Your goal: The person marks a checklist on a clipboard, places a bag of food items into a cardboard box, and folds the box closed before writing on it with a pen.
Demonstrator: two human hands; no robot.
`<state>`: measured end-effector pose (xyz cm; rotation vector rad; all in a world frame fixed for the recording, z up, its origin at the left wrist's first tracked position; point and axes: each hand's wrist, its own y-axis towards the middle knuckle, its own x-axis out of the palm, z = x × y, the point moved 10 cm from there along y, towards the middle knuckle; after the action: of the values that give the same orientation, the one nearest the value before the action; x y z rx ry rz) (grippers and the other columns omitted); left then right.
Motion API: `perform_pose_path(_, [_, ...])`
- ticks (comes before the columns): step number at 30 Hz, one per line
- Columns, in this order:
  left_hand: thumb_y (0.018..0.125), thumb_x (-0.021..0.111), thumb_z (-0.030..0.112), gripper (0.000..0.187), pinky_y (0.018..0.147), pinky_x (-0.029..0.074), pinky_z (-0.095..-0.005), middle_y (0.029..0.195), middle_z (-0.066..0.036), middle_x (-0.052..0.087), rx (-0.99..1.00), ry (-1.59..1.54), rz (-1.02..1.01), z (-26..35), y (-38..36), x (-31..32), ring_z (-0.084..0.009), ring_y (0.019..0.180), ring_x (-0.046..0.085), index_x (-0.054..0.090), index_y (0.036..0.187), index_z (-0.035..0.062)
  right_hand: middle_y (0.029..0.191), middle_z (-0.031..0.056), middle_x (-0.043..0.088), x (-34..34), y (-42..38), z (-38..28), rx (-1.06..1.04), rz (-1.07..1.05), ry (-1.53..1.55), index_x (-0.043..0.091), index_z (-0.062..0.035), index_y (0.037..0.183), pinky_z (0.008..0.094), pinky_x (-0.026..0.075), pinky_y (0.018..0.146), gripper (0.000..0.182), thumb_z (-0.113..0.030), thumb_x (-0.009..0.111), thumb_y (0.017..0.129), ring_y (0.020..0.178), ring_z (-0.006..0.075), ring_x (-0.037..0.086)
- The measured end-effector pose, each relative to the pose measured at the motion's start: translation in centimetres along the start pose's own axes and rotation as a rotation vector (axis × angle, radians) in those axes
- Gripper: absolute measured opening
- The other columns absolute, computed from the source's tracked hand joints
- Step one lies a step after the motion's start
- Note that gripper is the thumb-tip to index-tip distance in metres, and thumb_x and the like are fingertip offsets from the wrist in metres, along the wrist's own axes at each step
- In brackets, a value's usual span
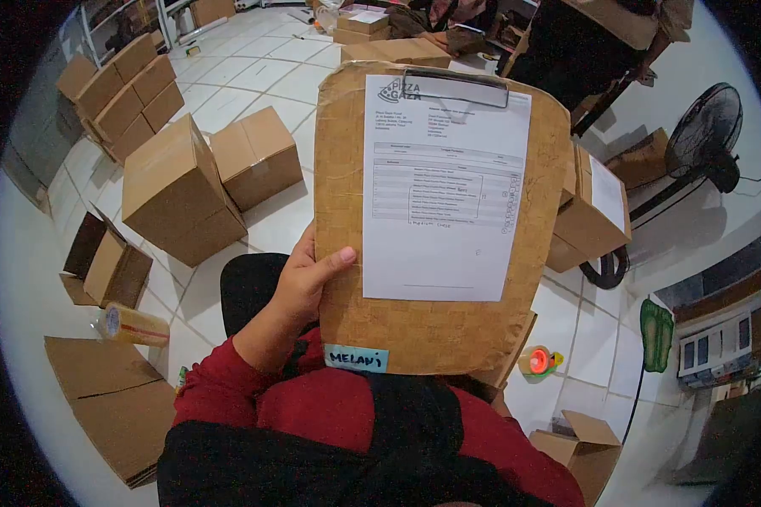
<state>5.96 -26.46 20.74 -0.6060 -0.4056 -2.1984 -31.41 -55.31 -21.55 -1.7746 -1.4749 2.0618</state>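
My left hand grips the left edge of a brown clipboard, thumb across its front and the other fingers behind. The board is upright, facing me. A metal clip at its top pins a printed sheet with a table and handwritten marks. A light blue handwritten label is stuck at the lower left corner. Only a sliver of my right hand shows below the board's lower right, beside a strip of cardboard; its fingers are hidden.
Closed cartons and stacked boxes stand at left, with clear tape rolls and flat cardboard nearer. A tape dispenser and an open box lie at right, below a black fan. Another person sits at the back.
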Motion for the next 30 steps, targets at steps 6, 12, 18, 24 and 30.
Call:
perform_pose_path(6, [0.076,0.052,0.008,0.046,0.082,0.038,-0.0314,0.106,-0.011,0.047,-0.014,-0.003,0.005,-0.2,0.0,-0.1,-0.0174,0.097,0.047,0.03,0.116,0.0011,0.133,0.0197,-0.007,5.3,5.3,4.9,0.013,0.169,0.354,-0.003,-0.0082,0.129,0.0406,-0.009,0.096,0.092,-0.033,0.061,0.069,0.124,0.0298,-0.005])
perform_pose_path(12, [0.076,0.052,0.008,0.045,0.082,0.038,-0.0315,0.106,-0.011,0.047,0.02,-0.003,0.011,-0.2,-0.3,-0.1,-0.0174,0.096,0.048,0.031,0.116,0.0011,0.133,0.0173,-0.002,4.3,4.2,3.3,-0.187,0.487,-0.525,0.001,-0.0099,0.129,0.0436,0.002,0.097,0.086,-0.044,0.053,0.071,0.123,0.0318,-0.001])
perform_pose_path(18, [0.076,0.053,0.009,0.046,0.082,0.038,-0.0314,0.105,-0.011,0.047,0.027,0.015,0.032,-0.4,-0.9,0.1,-0.0174,0.095,0.047,0.031,0.116,0.001,0.132,0.0132,0.013,4.8,4.7,3.4,-0.147,0.284,-0.651,0.013,-0.0141,0.128,0.048,0.017,0.093,0.07,-0.052,0.039,0.075,0.121,0.031,0.013])
perform_pose_path(24, [0.074,0.053,0.007,0.048,0.081,0.038,-0.0306,0.105,-0.01,0.048,0.03,0.06,0.095,-0.3,-1.8,0.1,-0.0176,0.096,0.047,0.032,0.116,0.0008,0.131,0.013,0.021,0.7,1.9,3.6,-0.011,0.149,0.173,0.019,-0.0189,0.128,0.0559,0.027,0.087,0.064,-0.043,0.046,0.075,0.119,0.0333,0.019])
perform_pose_path(30, [0.073,0.05,0.006,0.043,0.082,0.037,-0.0315,0.104,-0.011,0.049,0.149,0.227,0.145,-0.4,-2.0,-3.4,-0.0204,0.093,0.049,0.036,0.113,-0.0009,0.101,0.0203,0.051,-5.4,-3.0,6.0,0.051,0.438,0.253,0.052,-0.0022,0.1,0.039,0.037,0.083,0.041,-0.034,0.047,0.076,0.093,0.0336,0.049])
